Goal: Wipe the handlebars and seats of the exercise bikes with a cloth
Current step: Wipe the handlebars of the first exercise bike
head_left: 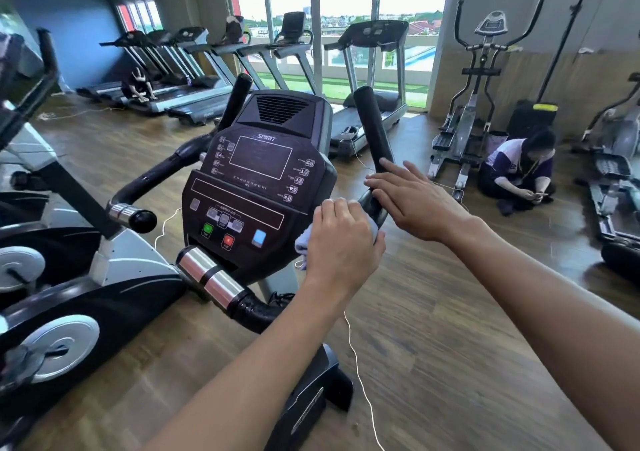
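The left hand (341,239) grips a pale blue cloth (304,242), fingers curled round it and round the lower bend of the right handlebar (375,138), just beside the console (259,173). The cloth is bunched under the palm, with a loose tail hanging out on the console side. The right hand (415,201) lies a little higher on the same bar, fingers straight and spread, touching the black foam grip rather than clasping it.

The cloth looks soft and light (a thin microfibre sort, by its nap), so it should wrap any curve and needs only a closed palm to keep it from slipping. The bar is stiff and fixed; its foam sleeve probably drags on the cloth, while the chromed sensor bands (211,277) on the near bar would let it slide freely. The best hold is likely as now: cloth wrapped round the tube, hand drawn along its length.

The left handlebar (162,170) has no hand on it, and the seat is out of view. A second bike (69,277) stands to the left.
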Demonstrator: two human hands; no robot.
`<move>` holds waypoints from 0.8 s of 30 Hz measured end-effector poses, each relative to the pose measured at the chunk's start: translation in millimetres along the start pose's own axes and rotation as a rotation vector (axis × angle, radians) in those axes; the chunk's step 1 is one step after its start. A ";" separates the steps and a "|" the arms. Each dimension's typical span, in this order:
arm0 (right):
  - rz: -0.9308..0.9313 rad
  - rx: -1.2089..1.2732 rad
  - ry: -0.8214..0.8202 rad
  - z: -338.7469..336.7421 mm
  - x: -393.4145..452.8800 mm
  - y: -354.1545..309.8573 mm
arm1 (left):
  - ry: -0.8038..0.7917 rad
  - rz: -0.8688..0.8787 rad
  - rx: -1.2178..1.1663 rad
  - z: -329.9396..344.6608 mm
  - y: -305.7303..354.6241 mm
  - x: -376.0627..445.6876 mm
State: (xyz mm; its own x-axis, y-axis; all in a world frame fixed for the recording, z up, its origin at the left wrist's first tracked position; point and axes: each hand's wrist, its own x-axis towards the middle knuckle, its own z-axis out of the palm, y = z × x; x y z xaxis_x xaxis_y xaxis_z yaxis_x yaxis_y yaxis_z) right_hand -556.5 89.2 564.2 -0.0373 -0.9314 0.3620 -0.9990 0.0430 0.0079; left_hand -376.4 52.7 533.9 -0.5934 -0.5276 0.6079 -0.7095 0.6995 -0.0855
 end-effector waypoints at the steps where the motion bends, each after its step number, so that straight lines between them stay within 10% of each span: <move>1: -0.021 0.020 -0.011 0.2 1.3 0.5 | 0.005 -0.003 -0.006 -0.5 -0.2 -2.2; 24: -0.096 0.472 -0.083 11.4 13.9 -1.1 | 0.067 -0.182 0.238 -7.1 12.9 -31.8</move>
State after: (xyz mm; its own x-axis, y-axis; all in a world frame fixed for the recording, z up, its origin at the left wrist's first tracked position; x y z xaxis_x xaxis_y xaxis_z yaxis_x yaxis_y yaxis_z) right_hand -556.3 72.0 558.6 0.0731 -0.9498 0.3043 -0.8988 -0.1950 -0.3925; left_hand -364.0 81.9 519.1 -0.4279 -0.5951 0.6803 -0.8756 0.4596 -0.1487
